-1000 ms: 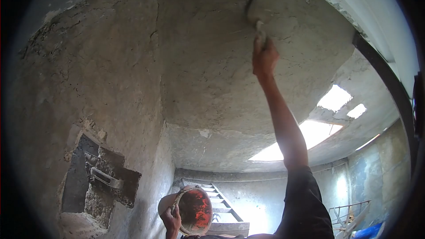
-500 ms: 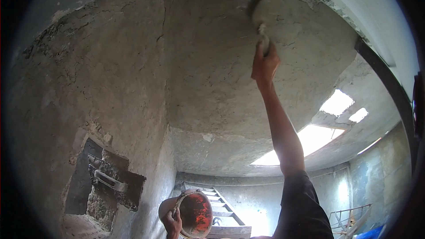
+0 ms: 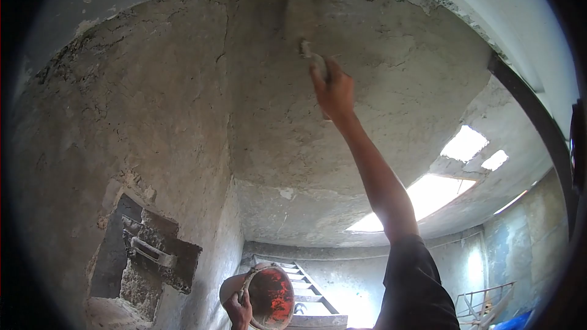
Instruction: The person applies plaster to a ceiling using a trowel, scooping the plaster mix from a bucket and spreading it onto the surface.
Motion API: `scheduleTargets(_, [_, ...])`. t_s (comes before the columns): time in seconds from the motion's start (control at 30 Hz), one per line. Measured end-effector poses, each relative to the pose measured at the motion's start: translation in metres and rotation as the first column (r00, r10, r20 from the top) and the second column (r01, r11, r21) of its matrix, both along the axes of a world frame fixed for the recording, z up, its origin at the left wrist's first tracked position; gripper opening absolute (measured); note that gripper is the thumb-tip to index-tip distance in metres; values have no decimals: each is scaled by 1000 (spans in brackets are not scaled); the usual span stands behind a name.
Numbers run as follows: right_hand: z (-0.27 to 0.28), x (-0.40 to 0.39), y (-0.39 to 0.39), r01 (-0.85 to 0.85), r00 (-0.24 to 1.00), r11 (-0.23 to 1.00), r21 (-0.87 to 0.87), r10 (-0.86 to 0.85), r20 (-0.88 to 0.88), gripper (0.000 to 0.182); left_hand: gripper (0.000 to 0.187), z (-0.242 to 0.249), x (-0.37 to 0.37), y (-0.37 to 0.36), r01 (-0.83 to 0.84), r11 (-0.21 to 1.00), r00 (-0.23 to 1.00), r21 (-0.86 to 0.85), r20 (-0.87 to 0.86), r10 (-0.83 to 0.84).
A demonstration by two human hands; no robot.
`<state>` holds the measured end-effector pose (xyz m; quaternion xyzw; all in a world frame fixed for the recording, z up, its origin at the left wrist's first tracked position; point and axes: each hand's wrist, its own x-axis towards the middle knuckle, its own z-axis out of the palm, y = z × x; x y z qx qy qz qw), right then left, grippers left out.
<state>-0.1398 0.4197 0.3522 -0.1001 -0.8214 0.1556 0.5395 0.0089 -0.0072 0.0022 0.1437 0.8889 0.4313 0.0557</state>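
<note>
High up in the head view, my right hand point(image 3: 335, 93) is closed round the handle of a trowel point(image 3: 301, 15), whose blurred blade lies against the grey plastered surface point(image 3: 293, 116) close to its upper edge. At the bottom, my left hand point(image 3: 238, 310) grips the rim of a bucket point(image 3: 272, 296) with red patches on its inside. The bucket is tilted with its mouth facing me. What it contains cannot be made out.
A float with a handle point(image 3: 153, 252) rests at the wall opening point(image 3: 110, 269) at lower left. Behind the bucket stands a ladder point(image 3: 312, 296). Bright openings point(image 3: 428, 195) show at right, beside a dark curved beam point(image 3: 538, 110). A metal frame point(image 3: 486, 302) stands lower right.
My right hand has moved left and slightly down with the trowel, whose blade has swept left along the upper edge. My left hand and the bucket have hardly moved.
</note>
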Motion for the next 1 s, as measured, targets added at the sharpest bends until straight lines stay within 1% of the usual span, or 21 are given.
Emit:
scheduleTargets(0.07, [2, 26, 14, 163, 986, 986, 24, -164, 23, 37, 35, -10, 3, 0, -9, 1000, 999, -16, -50, 8])
scheduleTargets(0.1, [5, 38, 23, 172, 985, 985, 30, -172, 24, 37, 35, -13, 3, 1, -22, 999, 995, -36, -98, 18])
scheduleTargets(0.13, [9, 51, 33, 247, 968, 968, -50, -243, 70, 38, 35, -11, 1, 1, -13, 999, 995, -30, -97, 10])
scheduleTargets(0.17, [12, 64, 44, 322, 944, 938, -128, -308, 120, 40, 35, -8, -1, 0, 19, 999, 1000, -35, 10, -18])
scheduleTargets(0.2, [14, 78, 55, 331, 941, 935, -125, -317, 120, 40, 35, -6, -2, -1, 52, 998, 992, -39, 118, -47])
scheduleTargets(0.27, [19, 100, 74, 314, 949, 939, -138, -315, 13, 43, 35, -9, -1, 2, 38, 999, 997, -23, 72, -36])
scheduleTargets(0.3, [21, 110, 76, 318, 947, 938, -136, -320, 13, 43, 35, -10, 1, 2, 17, 1000, 999, -12, 31, -17])
scheduleTargets(0.37, [20, 124, 75, 279, 946, 926, -254, -311, -93, 43, 36, -11, 0, 4, 28, 999, 999, 17, 30, -29])
scheduleTargets(0.43, [10, 122, 81, 315, 927, 897, -310, -360, -101, 45, 36, -8, 0, 4, 38, 998, 999, 40, 28, -39])
scheduleTargets(0.5, [-2, 115, 85, 348, 905, 861, -369, -412, -108, 46, 37, -3, -1, 4, 39, 999, 999, -26, 25, -39])
scheduleTargets(0.53, [-8, 105, 83, 384, 892, 864, -325, -438, -113, 46, 37, -3, -1, 2, 40, 999, 999, -30, 21, -39])
scheduleTargets(0.57, [-14, 95, 80, 418, 879, 865, -279, -463, -119, 46, 38, -6, 0, -1, 50, 998, 996, -35, 73, -47])
scheduleTargets(0.6, [-18, 87, 76, 455, 879, 848, -271, -477, -18, 43, 41, -8, 2, -1, 60, 998, 991, -37, 124, -55])
scheduleTargets(0.67, [-37, 72, 73, 380, 925, 917, -120, -379, 38, 45, 40, -12, 4, -3, 47, 999, 994, -19, 100, -45])
scheduleTargets(0.73, [-60, 58, 70, 294, 936, 946, 134, -314, 160, 44, 40, -6, 3, 4, 42, 999, 996, 12, 76, -42])
scheduleTargets(0.77, [-67, 59, 67, 303, 933, 944, 133, -322, 162, 44, 40, 5, 3, 5, 48, 999, 993, 12, 107, -49])
scheduleTargets(0.83, [-66, 62, 52, 29, 965, 975, 219, -84, 247, 44, 40, 8, 0, 8, 59, 998, 989, 12, 132, -60])
scheduleTargets(0.87, [-63, 68, 46, 32, 965, 975, 218, -86, 246, 44, 37, 3, 0, 8, 27, 999, 995, -36, 98, -23])
scheduleTargets(0.9, [-56, 77, 40, 139, 960, 989, 53, -147, 237, 44, 37, -3, 1, 7, -9, 997, 998, -82, 64, 15])
scheduleTargets(0.93, [-51, 83, 39, 238, 949, 965, -110, -206, 238, 45, 37, -7, 1, 6, -12, 997, 998, -79, 64, 17])
scheduleTargets(1.0, [-57, 92, 74, 299, 953, 926, -229, -300, 31, 46, 37, -13, 2, 4, -18, 996, 999, -87, -40, 15])
